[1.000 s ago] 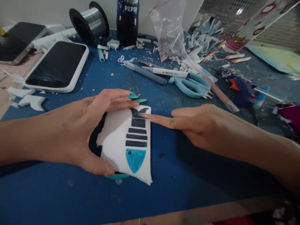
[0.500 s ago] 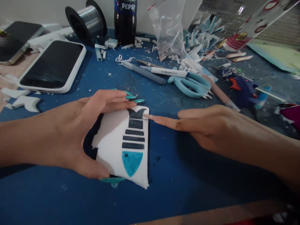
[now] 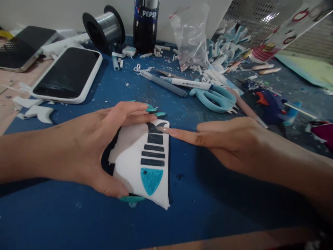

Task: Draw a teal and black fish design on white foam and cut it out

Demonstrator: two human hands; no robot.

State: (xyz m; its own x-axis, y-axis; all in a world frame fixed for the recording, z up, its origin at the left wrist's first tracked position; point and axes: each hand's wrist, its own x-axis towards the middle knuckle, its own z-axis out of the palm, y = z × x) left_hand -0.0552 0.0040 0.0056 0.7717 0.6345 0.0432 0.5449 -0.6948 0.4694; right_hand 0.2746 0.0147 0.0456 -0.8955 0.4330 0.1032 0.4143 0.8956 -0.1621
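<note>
My left hand [image 3: 85, 146] spans a flat white piece [image 3: 130, 159], thumb at its near edge and fingers along its far edge. A fish skeleton is painted on the piece, with a blue head [image 3: 152, 180] towards me, dark bars in the middle and a dark tail [image 3: 154, 127] at the far end. The underside of the piece is hidden. From the right, my right hand [image 3: 229, 137] reaches in with its index finger stretched out, the fingertip on the tail. Its other fingers are folded under, and I see nothing held in it.
Behind lie scissors [image 3: 215, 99], a white marker [image 3: 186, 83], a grey pen [image 3: 163, 83] and a glue gun [image 3: 272, 104]. A phone [image 3: 67, 74], wire spool [image 3: 105, 29], Pepsi bottle [image 3: 145, 27] and plastic bag [image 3: 189, 38] stand or lie farther back, with white scraps [image 3: 229, 48].
My right fingertip has gone from the right edge of the tail onto the tail itself. The view has shifted slightly, so most things appear a little farther right.
</note>
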